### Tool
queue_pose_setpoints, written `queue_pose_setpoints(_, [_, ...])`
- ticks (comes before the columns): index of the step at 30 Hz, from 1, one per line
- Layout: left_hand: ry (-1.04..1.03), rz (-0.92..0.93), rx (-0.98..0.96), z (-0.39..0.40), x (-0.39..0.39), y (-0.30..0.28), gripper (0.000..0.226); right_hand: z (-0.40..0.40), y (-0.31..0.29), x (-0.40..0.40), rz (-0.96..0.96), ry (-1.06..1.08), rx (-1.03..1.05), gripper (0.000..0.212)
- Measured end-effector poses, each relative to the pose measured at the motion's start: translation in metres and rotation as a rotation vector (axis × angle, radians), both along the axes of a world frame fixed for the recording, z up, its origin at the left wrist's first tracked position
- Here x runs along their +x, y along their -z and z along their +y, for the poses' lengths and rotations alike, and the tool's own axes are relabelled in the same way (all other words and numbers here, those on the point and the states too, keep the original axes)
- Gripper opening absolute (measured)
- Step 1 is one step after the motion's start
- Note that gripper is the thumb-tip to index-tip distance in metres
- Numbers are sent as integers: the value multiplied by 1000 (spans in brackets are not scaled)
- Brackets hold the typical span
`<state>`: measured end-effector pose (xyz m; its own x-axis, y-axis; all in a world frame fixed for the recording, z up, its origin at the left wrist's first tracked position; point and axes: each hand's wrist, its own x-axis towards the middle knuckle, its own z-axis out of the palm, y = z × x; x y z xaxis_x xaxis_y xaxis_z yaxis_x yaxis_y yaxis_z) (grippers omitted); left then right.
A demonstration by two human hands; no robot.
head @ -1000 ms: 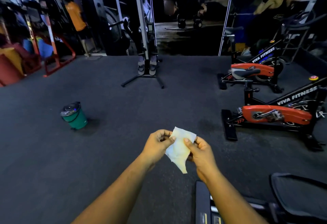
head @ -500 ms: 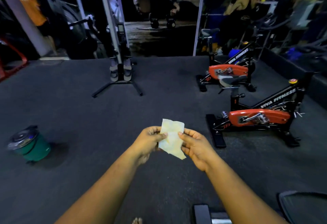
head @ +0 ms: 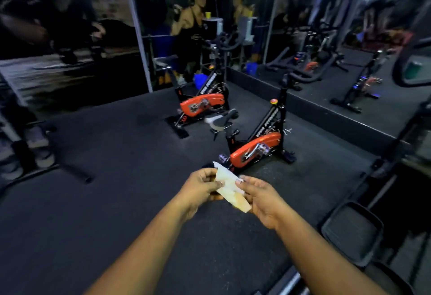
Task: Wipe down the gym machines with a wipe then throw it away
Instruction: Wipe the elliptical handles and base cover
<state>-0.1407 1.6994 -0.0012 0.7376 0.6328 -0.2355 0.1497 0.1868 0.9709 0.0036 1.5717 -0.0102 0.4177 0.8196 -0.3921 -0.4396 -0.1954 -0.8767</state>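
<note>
The person holds a pale wipe point(head: 229, 187) out front, pinched between both hands: left hand point(head: 200, 188) with its grip on the upper edge, right hand point(head: 261, 194) pinching the side. An orange-and-black exercise bike point(head: 258, 147) stands at twelve o'clock beyond the wipe, another point(head: 203, 105) farther back at eleven o'clock.

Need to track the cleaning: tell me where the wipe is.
Head view, lower centre: the wipe is pinched between the left hand and right hand, just before the nearer orange exercise bike.
</note>
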Motion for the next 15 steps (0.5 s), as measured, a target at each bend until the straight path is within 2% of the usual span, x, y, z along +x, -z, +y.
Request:
queue_pose_setpoints(3, [135,11,35,23,47,1,26,9,7,33,10,20,-63,25])
queue_pose_setpoints(6, [209,37,72,47,99,8,26,25,19,72,7,143,-42,21])
queue_pose_setpoints(11, [281,95,115,83,196,8,19,60,26,150,-40,361,71,19])
queue_pose_setpoints(15, [348,-11,179,116,284,-22,20,84,3,230,-168,477,223,20])
